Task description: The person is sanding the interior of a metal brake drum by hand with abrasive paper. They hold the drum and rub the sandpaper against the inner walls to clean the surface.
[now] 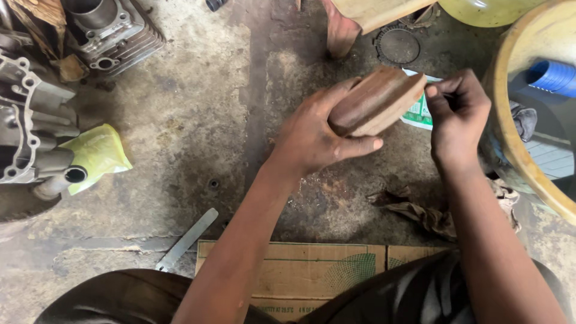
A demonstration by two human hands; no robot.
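Left hand (312, 141) had the brown wooden block (377, 101) clamped, thumb under the near face, fingers wrapped over the far side, block tilted and held up off the concrete floor (192, 120). My right hand (457, 114) was pinched shut at the block's right end; whether it held anything small I couldn't tell. Behind the block, a green-and-white packet (420, 114) lay on the floor. Yellow tub (510, 138) just right of the right hand, blue hose (552, 75) inside. Crumpled rag (420, 213) below the hands, flattened cardboard (300, 270) near my knees, flat metal strip (187, 239) to its left. Engine parts (36, 120) and yellow bag (96, 155) far left.
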